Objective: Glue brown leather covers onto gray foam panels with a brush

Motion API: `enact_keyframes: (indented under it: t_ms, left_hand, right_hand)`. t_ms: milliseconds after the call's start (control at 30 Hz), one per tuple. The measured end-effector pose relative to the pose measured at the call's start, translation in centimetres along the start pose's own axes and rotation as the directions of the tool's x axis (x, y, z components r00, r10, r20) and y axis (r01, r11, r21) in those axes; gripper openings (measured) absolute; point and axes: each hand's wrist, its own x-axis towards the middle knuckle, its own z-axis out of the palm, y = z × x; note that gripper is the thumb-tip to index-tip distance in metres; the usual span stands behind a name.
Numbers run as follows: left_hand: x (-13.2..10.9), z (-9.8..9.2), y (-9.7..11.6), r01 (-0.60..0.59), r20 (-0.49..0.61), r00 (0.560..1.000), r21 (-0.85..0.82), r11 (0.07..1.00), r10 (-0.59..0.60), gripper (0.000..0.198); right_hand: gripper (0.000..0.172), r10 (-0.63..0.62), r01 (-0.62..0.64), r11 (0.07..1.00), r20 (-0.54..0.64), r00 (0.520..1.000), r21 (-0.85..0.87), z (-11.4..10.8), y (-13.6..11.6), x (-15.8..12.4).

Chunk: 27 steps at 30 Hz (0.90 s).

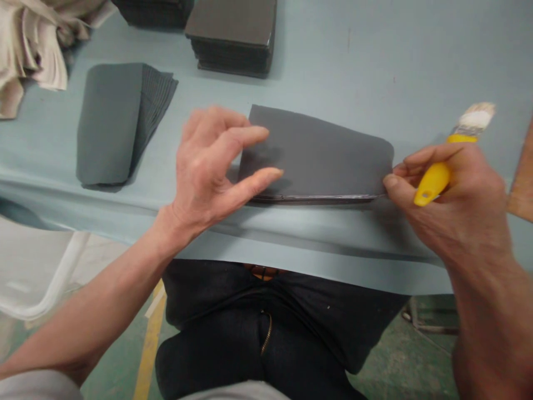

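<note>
A dark grey sheet lies on a thin dark panel near the front edge of the pale blue table. My left hand hovers over the sheet's left end with its fingers spread and apart, holding nothing. My right hand grips a yellow-handled brush with pale bristles pointing up and away. The thumb and fingertips of that hand also touch the sheet's right edge.
A fanned stack of grey sheets lies at the left. Two stacks of dark panels stand at the back. Beige cloth is heaped at the far left corner. A brown board edge shows at the right.
</note>
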Motion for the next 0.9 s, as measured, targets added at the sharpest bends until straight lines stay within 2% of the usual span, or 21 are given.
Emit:
enact_keyframes:
  t_ms: [100,233,400,567,900]
  left_hand:
    - [0.1,-0.3,1.4,-0.085,0.108,0.991,0.004,0.996,0.084,0.045]
    - [-0.2,0.3,1.8,-0.155,0.206,0.966,-0.012,0.988,0.154,0.040]
    - [-0.5,0.7,1.5,-0.168,0.183,0.968,-0.038,0.985,0.172,0.035]
    - [-0.6,0.7,1.6,-0.108,0.208,0.971,-0.070,0.992,0.120,0.030]
    - [-0.7,0.8,2.0,-0.097,0.202,0.973,-0.095,0.991,0.115,0.025]
  right_hand:
    - [0.036,0.003,-0.003,1.000,0.009,1.000,-0.009,0.0,0.1,0.0]
    - [0.035,-0.018,0.018,1.000,0.013,1.000,-0.011,0.0,0.3,-0.1]
    - [0.033,-0.046,0.046,0.999,0.006,0.999,-0.002,0.1,0.4,-0.2]
    - [0.032,-0.045,0.045,0.999,0.004,0.999,-0.008,0.1,0.6,-0.2]
    - [0.032,-0.028,0.028,1.000,-0.011,1.000,-0.003,0.1,0.2,-0.2]
